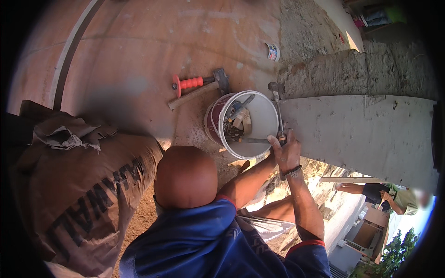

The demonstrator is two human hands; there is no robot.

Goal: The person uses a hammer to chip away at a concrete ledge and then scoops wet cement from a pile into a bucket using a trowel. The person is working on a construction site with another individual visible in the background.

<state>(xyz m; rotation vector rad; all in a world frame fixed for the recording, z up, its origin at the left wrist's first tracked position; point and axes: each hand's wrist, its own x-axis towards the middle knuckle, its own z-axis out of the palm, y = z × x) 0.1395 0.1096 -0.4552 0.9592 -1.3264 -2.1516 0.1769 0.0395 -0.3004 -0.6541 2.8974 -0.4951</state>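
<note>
My right hand, a dark bracelet at its wrist, is closed around the grip of a hammer at the right rim of a bucket. The hammer's dark head points away from me, and its shaft runs along the rim. My left forearm reaches in from below; its hand is hidden behind the right one. Inside the white-rimmed, dark red bucket lie pale wooden blocks, a grey tool handle and a flat grey bar ending near my thumb.
Beyond the bucket lie a club hammer and a chisel with a red hand guard. A brown paper sack stands at left. A grey slab borders the right side. Farther off are a small tub and another person.
</note>
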